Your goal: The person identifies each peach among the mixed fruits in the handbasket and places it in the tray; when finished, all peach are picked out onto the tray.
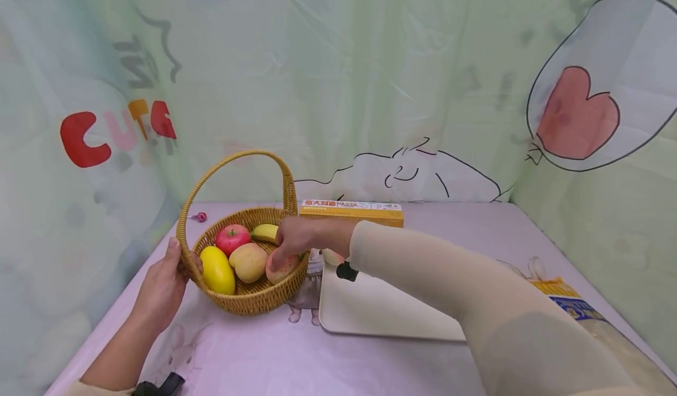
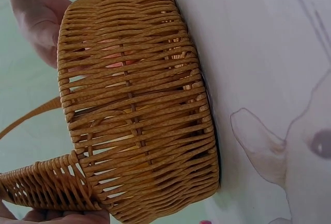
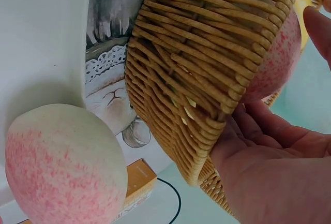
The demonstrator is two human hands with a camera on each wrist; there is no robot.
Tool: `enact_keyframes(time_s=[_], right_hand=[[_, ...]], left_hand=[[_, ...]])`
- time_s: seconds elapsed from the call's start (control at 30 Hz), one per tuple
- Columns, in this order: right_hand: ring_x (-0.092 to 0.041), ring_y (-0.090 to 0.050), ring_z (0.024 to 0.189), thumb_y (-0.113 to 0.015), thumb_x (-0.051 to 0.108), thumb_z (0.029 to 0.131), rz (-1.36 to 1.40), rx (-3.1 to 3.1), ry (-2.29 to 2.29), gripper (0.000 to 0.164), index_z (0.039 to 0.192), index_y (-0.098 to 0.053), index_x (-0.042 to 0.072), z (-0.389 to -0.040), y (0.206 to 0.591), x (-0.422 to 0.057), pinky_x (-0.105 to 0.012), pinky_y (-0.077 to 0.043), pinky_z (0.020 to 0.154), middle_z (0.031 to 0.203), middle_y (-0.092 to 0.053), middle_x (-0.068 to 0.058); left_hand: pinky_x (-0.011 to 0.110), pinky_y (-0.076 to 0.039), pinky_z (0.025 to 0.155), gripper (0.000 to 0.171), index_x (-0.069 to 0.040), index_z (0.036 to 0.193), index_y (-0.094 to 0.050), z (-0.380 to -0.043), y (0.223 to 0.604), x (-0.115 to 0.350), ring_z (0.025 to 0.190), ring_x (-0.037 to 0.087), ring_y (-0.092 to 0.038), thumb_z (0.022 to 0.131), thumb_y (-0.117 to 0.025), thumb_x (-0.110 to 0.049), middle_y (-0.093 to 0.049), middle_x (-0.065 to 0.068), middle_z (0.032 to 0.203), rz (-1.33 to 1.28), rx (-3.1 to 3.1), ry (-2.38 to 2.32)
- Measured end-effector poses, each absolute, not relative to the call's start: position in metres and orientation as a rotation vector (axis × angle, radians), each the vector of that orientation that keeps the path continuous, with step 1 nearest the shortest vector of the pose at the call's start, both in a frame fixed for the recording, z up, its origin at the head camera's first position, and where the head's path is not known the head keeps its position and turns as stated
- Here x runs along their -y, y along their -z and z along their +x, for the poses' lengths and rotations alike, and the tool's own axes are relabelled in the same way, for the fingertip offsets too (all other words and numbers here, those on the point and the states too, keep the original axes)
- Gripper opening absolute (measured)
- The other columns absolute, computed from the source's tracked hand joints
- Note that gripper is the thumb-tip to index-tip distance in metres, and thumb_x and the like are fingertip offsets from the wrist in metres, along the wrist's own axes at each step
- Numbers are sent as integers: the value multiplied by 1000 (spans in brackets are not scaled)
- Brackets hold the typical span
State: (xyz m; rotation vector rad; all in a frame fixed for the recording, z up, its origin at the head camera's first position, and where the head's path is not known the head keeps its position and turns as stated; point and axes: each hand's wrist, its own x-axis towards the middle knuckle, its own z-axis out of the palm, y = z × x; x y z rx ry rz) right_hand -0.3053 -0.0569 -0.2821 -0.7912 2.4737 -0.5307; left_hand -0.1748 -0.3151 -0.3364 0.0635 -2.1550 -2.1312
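A wicker basket [image 1: 248, 305] with a tall arched handle [image 1: 233, 160] stands on the left of the table. My left hand [image 1: 161, 287] grips the foot of that handle at the basket's left side. Inside lie a red apple [image 1: 233, 239], a yellow mango-like fruit [image 1: 217, 271], a pale orange fruit [image 1: 248, 263] and a banana [image 1: 264, 232]. My right hand [image 1: 297, 235] reaches over the right rim, its fingers and thumb around a pink-speckled peach [image 3: 276, 61] within the basket. Another speckled peach [image 3: 64, 167] sits on the cream tray [image 1: 391, 311], partly hidden by my right forearm in the head view.
Behind the tray lies an orange and white pasta box [image 1: 351, 212]. A clear bag with a blue and yellow label [image 1: 576, 308] rests at the right edge. A small wrapped red lollipop [image 1: 200, 217] is behind the basket, near the left edge. Printed curtains surround the table.
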Motion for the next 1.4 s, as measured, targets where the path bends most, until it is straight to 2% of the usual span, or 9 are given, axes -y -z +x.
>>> enact_keyframes(time_s=[0.13,0.33,0.57,0.83,1.0,1.17,1.4], right_hand=[[-14,-58,90,-90,39,79,-805,-2482,452,39,103,-74,13,-305,284,61,-27,-50,73,96,-65,1],[-14,-57,88,-92,37,77,-821,-2522,351,39,101,-73,13,-303,287,65,-26,-49,71,96,-64,1],[-14,-58,85,-89,40,79,-867,-2555,417,38,100,-74,12,-301,284,58,-25,-49,70,91,-64,2],[-13,-56,77,-88,35,81,-871,-2499,670,23,86,-76,16,-304,276,43,-26,-48,65,78,-63,4],[-14,-61,85,-86,34,83,-854,-2443,789,25,98,-76,16,-304,274,35,-28,-52,74,88,-70,3],[-15,-64,95,-86,35,83,-805,-2428,926,43,118,-74,14,-303,278,26,-30,-54,82,102,-71,3],[-16,-63,101,-85,34,84,-785,-2388,1117,48,125,-72,13,-299,281,11,-30,-53,87,111,-71,2]], left_hand=[[8,-43,94,60,-7,116,-50,-175,336,315,109,11,-49,105,-33,-64,-50,-3,105,62,2158,2128],[11,-44,92,68,0,122,-46,-175,336,314,107,12,-47,105,-32,-64,-50,-3,105,64,2175,2112],[6,-40,96,71,-3,125,-43,-173,334,314,118,12,-43,103,-29,-69,-48,-3,109,111,2232,2092],[7,-41,95,72,-2,124,-44,-174,335,314,114,12,-45,103,-29,-69,-48,-3,108,128,2222,2094],[9,-44,92,68,0,123,-45,-173,336,315,107,11,-47,105,-30,-64,-49,-4,105,93,2177,2115],[10,-44,92,70,2,131,-40,-173,336,316,106,10,-47,106,-30,-64,-51,-6,103,61,2152,2154],[9,-44,93,62,-3,122,-46,-174,338,314,105,11,-48,106,-32,-62,-50,-4,103,33,2133,2142]])
